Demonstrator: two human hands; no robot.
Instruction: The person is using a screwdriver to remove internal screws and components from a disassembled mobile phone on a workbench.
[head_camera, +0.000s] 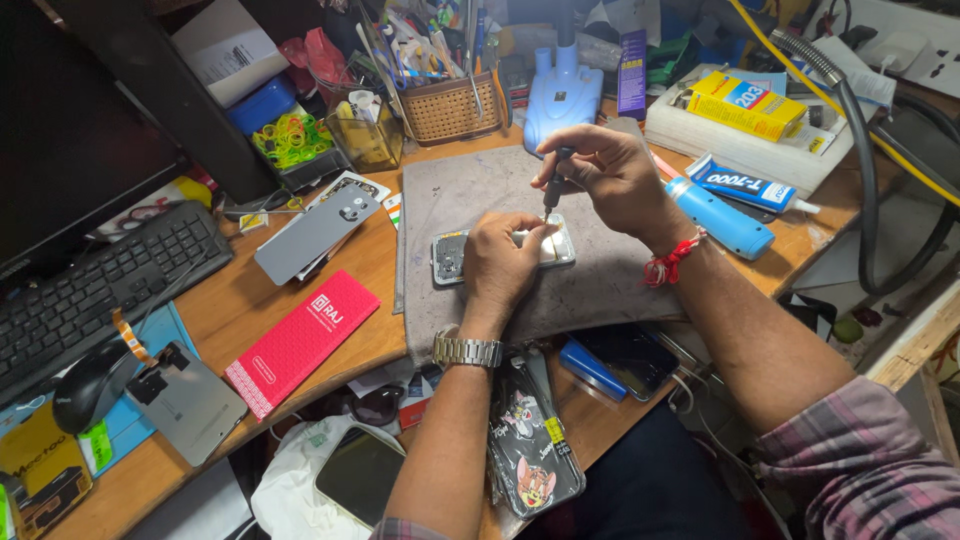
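The opened silver phone chassis (450, 257) lies on the grey felt work mat (600, 285). Left hand (503, 262) presses flat upon it, grasping nothing. Right hand (610, 180) is closed round a slim dark screwdriver (553, 182). Recommendation: keep the driver vertical, pressure light, chassis pinned.

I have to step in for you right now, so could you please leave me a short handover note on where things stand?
Left hand presses down on the opened phone, steadying it on the grey mat.
Right hand holds a small screwdriver upright, tip at the phone's inner frame.
Done: the back cover is off and lies left of the mat.
Left: the phone is still open and the cover is not refitted.
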